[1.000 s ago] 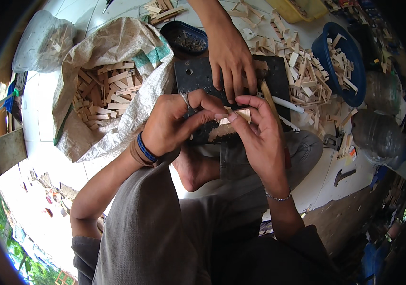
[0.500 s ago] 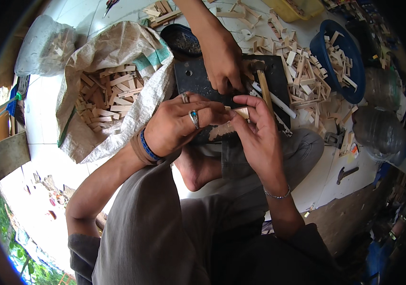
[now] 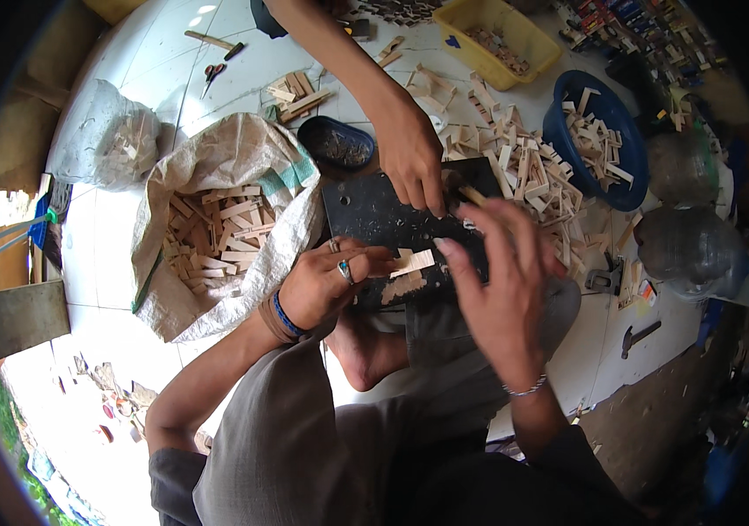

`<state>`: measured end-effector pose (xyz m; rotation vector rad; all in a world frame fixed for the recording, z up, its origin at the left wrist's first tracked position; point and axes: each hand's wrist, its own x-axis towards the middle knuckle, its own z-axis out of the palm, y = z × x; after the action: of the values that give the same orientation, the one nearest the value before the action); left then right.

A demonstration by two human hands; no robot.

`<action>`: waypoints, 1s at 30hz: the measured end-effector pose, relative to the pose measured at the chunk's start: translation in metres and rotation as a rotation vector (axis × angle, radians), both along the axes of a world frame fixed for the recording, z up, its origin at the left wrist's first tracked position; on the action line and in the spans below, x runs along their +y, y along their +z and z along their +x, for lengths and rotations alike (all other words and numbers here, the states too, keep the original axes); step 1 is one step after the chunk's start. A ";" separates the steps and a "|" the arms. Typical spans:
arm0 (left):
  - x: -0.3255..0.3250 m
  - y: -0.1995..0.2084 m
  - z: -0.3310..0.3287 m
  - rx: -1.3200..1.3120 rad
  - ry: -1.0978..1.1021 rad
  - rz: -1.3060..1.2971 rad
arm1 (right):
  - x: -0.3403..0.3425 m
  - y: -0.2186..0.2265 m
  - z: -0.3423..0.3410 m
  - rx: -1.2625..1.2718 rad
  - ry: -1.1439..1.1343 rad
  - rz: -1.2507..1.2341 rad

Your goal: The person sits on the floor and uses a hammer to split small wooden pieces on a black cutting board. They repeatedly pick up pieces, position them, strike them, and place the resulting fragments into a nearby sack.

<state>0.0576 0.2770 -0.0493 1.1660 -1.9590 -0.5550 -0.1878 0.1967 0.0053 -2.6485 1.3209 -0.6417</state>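
My left hand (image 3: 326, 279), wearing rings and wristbands, pinches a small pale wooden block (image 3: 417, 261) over the black board (image 3: 374, 210). My right hand (image 3: 504, 276) is apart from the block, blurred, with thumb and fingers spread. Its fingertips are close to the wooden handle of a hammer (image 3: 473, 195) on the board's far right; whether they touch it I cannot tell. Another person's hand (image 3: 414, 167) reaches in from the far side and rests by the hammer's head.
Left of the board stands an open woven sack (image 3: 291, 241) of wooden blocks. A dark oval tray (image 3: 309, 131) lies beyond it. Loose blocks (image 3: 528, 171) spread to the right, before a blue basin (image 3: 554, 131) and a yellow tub (image 3: 515, 79). A second hammer (image 3: 640, 337) lies on the right floor.
My right hand has let go of the wooden block and moved right, toward the hammer. The left hand keeps the block. The whole view has shifted, showing more of the far floor.
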 end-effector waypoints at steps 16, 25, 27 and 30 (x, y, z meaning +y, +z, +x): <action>-0.001 0.007 0.002 -0.038 0.002 0.024 | -0.067 -0.075 -0.070 0.184 -0.048 0.263; 0.002 -0.003 -0.007 0.145 0.121 0.043 | -0.014 -0.038 -0.020 -0.542 -0.257 1.242; 0.005 -0.003 -0.010 0.147 0.157 0.078 | -0.004 -0.033 -0.004 -0.630 -0.207 1.302; 0.006 -0.003 -0.009 0.072 0.175 0.051 | 0.005 -0.030 0.013 -0.649 -0.174 1.335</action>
<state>0.0484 0.2826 -0.0519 1.3158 -1.7710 -0.5498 -0.1748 0.2020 -0.0250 -1.1422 1.1220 -0.3431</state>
